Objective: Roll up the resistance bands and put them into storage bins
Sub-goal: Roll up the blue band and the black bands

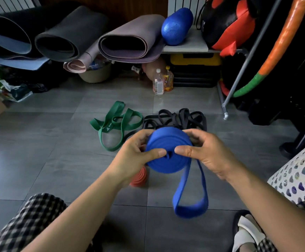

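Head view: the blue band [168, 150] is mostly coiled, and I'm holding it off the floor. My left hand [135, 153] grips its left edge and my right hand [206, 153] its right edge. Both thumbs press on the near face, either side of the centre, with the fingers wrapped behind.

The tail [189, 197] hangs in a loop below the blue band and isn't wound in yet.

Status, my read:
- The orange roll [139, 179], on the floor below-left of the blue band, looks already rolled but isn't binned.
- The green band [115, 122], beyond the blue band to the left, lies loose.
- The black bands [177, 118], just behind the blue band, are a tangled pile.
- The bin [299, 171] is well right of the blue band; I can't tell what's in it.

So about one and a half rolls are done, and most of the job is left.
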Tool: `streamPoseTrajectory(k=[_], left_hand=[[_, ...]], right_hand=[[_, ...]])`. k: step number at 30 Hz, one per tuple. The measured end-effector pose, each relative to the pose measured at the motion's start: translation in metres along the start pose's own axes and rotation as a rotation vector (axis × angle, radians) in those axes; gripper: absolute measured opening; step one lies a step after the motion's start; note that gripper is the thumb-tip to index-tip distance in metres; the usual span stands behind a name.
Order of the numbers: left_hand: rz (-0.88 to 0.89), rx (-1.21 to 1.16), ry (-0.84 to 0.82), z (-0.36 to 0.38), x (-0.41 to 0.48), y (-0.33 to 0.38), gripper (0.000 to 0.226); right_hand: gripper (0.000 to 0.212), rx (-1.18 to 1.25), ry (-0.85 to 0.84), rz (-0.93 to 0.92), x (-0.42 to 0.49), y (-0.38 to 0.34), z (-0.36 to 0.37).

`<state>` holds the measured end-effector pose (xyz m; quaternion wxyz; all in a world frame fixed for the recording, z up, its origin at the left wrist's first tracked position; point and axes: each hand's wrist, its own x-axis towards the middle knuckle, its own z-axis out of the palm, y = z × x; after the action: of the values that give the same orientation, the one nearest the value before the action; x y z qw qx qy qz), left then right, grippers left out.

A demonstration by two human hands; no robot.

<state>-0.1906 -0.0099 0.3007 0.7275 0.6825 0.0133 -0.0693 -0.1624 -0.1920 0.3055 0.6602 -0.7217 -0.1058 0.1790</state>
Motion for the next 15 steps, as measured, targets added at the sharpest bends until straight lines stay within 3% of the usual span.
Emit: streamPoseTrajectory(k=[5,8,15], left_hand=[[-0.024,-0.329,0.103,0.009,-0.002,0.003,0.041],[-0.043,-0.551,0.133,0.016,-0.003,0.002,0.046],[-0.058,-0.699,0.131,0.017,0.0,0.0,0.057]], right_hand=[[0.023,0.284,0.06,-0.058,0.0,0.004,0.008],[0.027,0.476,0.057,-0.043,0.002,0.009,0.018],[0.033,0.48,0.03,-0.019,0.007,0.015,0.02]])
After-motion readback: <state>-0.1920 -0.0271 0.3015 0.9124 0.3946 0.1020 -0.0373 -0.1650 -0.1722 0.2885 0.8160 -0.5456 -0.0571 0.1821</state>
